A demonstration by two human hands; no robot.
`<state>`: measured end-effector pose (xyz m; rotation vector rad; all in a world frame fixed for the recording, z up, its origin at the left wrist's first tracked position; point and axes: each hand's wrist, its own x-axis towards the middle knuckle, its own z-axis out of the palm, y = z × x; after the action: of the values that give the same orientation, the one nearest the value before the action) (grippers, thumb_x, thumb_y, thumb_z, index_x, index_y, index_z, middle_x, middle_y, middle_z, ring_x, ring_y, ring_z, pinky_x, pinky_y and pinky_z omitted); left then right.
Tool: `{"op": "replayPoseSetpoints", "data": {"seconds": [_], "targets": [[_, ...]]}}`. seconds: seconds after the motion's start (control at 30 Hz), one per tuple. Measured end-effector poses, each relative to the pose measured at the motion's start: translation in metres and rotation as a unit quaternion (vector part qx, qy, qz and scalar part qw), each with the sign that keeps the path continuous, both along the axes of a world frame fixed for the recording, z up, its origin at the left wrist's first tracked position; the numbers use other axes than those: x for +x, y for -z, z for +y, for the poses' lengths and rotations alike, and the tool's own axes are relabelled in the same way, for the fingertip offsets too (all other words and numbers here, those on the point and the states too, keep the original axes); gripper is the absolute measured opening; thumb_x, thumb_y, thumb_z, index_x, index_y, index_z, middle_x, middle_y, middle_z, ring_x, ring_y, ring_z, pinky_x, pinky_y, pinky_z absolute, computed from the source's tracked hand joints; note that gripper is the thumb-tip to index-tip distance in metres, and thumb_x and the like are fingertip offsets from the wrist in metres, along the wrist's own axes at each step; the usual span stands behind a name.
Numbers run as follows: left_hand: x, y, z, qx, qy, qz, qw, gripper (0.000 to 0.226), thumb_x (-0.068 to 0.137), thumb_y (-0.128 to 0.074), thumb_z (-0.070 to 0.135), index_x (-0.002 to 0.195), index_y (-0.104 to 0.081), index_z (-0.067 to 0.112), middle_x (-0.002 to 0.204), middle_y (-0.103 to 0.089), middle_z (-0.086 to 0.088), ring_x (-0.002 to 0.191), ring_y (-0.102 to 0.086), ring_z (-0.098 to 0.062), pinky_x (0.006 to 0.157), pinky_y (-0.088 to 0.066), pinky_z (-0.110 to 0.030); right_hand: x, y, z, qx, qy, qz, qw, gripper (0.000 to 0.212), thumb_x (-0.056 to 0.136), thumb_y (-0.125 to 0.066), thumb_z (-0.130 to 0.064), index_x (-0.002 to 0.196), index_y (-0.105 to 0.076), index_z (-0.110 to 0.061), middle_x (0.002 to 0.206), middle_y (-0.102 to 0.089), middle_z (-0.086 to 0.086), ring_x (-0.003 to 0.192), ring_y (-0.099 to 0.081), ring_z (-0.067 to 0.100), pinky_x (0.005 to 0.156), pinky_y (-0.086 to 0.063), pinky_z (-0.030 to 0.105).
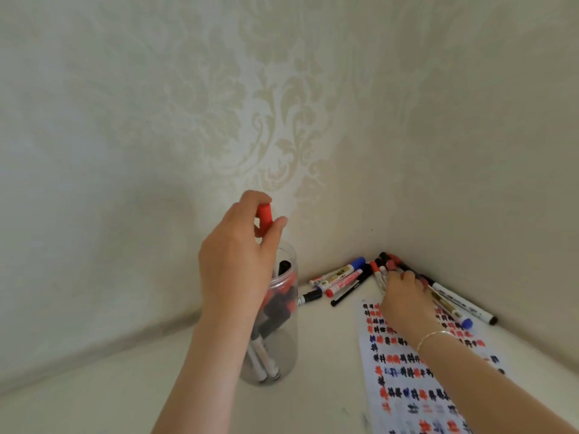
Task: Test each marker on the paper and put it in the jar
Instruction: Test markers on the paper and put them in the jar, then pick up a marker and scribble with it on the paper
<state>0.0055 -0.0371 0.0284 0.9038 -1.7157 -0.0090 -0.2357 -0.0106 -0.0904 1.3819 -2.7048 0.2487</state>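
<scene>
- A pale wall (282, 104) with a faint floral pattern is filling most of my view, and it is meeting a second wall at a corner on my right.
- A white table (94, 396) is running under both my arms and ending against those walls.
- A thin bracelet (434, 336) is sitting on my right wrist.
- My left forearm is crossing in front of the jar (282, 324) and hiding part of its left side.
- The jar is clear plastic, standing upright on the table, and it is holding several markers with red and black caps and white barrels.
- The paper (407, 380) is lying flat on the table to the right of the jar, covered in rows of red, black and blue test scribbles.
- A pile of loose markers (344, 278) is lying in the corner beyond the paper, with blue, red and black caps pointing in different directions.
- My left hand (238, 261) is hovering just above the jar's mouth, its fingers and thumb pinching a red-capped marker (264, 216) by its cap end.
- My right hand (404, 296) is reaching across the top of the paper into the pile, fingers curling onto the markers there; whether they are actually gripping one I cannot tell.
</scene>
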Motion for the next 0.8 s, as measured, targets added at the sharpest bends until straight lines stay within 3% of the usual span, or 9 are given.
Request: {"op": "replayPoseSetpoints", "data": {"seconds": [0.1,0.2,0.27,0.47,0.57,0.63,0.7,0.77,0.8], "targets": [[0.002,-0.007,-0.003,0.078,-0.047,-0.120,0.989,0.019,0.087,-0.065,0.038,0.086,-0.050,0.027,0.076,-0.063,0.011,0.066,-0.060,-0.014,0.060,-0.048,-0.030,0.005,-0.002,-0.004,-0.045,-0.012,-0.062,0.997,0.061,0.093,-0.047,-0.011,0.148,-0.019,-0.012,0.139,-0.031,0.017,0.121,-0.044,0.030,0.097,-0.041,0.034],[0.001,-0.010,-0.010,0.173,-0.060,-0.193,0.964,0.017,0.085,-0.065,0.034,0.079,-0.052,0.025,0.079,-0.065,0.010,0.074,-0.061,-0.019,0.064,-0.048,-0.031,0.012,-0.008,-0.004,-0.144,-0.041,-0.070,0.986,0.036,0.094,-0.047,-0.011,0.129,-0.042,-0.007,0.126,-0.039,0.017,0.108,-0.049,0.030,0.089,-0.047,0.037],[-0.001,-0.011,-0.014,0.244,-0.047,-0.221,0.943,0.014,0.084,-0.064,0.032,0.075,-0.055,0.026,0.085,-0.066,0.008,0.081,-0.063,-0.020,0.069,-0.050,-0.031,0.019,-0.017,-0.005,-0.227,-0.058,-0.126,0.964,0.028,0.092,-0.048,-0.011,0.119,-0.049,-0.005,0.121,-0.043,0.018,0.102,-0.050,0.035,0.085,-0.047,0.044],[-0.002,-0.017,-0.020,0.329,-0.024,-0.322,0.888,0.022,0.089,-0.054,0.040,0.095,-0.070,0.028,0.097,-0.069,0.001,0.086,-0.063,-0.022,0.073,-0.047,-0.030,0.041,-0.057,-0.001,-0.367,-0.053,-0.304,0.877,0.010,0.093,-0.051,-0.011,0.103,-0.053,-0.013,0.109,-0.049,0.006,0.075,-0.053,0.016,0.062,-0.045,0.025],[-0.001,-0.025,-0.010,0.270,-0.042,-0.276,0.922,0.021,0.093,-0.052,0.038,0.096,-0.069,0.027,0.097,-0.069,0.005,0.084,-0.062,-0.018,0.068,-0.041,-0.028,0.046,-0.072,0.010,-0.426,-0.031,-0.428,0.796,0.012,0.092,-0.052,-0.011,0.093,-0.060,-0.020,0.089,-0.061,0.009,0.062,-0.050,0.013,0.053,-0.043,0.024],[-0.004,-0.028,0.003,0.144,-0.055,-0.203,0.967,0.019,0.095,-0.050,0.034,0.097,-0.067,0.028,0.096,-0.069,0.010,0.084,-0.062,-0.014,0.069,-0.042,-0.027,0.047,-0.081,0.019,-0.449,-0.018,-0.486,0.750,0.014,0.092,-0.054,-0.012,0.093,-0.065,-0.020,0.075,-0.062,0.006,0.060,-0.051,0.012,0.057,-0.046,0.025],[-0.013,-0.026,0.016,0.036,0.025,-0.117,0.992,0.018,0.096,-0.051,0.027,0.104,-0.067,0.025,0.104,-0.068,0.011,0.087,-0.061,-0.009,0.075,-0.046,-0.025,0.046,-0.088,0.028,-0.467,-0.016,-0.521,0.715,0.012,0.090,-0.058,-0.012,0.094,-0.069,-0.014,0.069,-0.061,0.004,0.058,-0.052,0.009,0.059,-0.046,0.023],[-0.031,-0.019,0.029,0.013,0.111,-0.170,0.979,0.032,0.096,-0.049,0.020,0.128,-0.056,0.023,0.132,-0.055,0.007,0.099,-0.060,-0.005,0.083,-0.042,-0.015,0.044,-0.092,0.038,-0.482,-0.021,-0.551,0.681,0.011,0.088,-0.062,-0.011,0.094,-0.069,-0.006,0.068,-0.058,0.007,0.054,-0.047,0.009,0.056,-0.042,0.022],[-0.041,-0.011,0.034,0.029,0.134,-0.227,0.964,0.045,0.097,-0.048,0.020,0.141,-0.041,0.023,0.149,-0.037,0.005,0.107,-0.057,-0.005,0.087,-0.038,-0.010,0.044,-0.093,0.042,-0.492,-0.023,-0.564,0.663,0.011,0.086,-0.063,-0.011,0.092,-0.068,-0.003,0.067,-0.056,0.008,0.052,-0.045,0.009,0.054,-0.040,0.022]]}}
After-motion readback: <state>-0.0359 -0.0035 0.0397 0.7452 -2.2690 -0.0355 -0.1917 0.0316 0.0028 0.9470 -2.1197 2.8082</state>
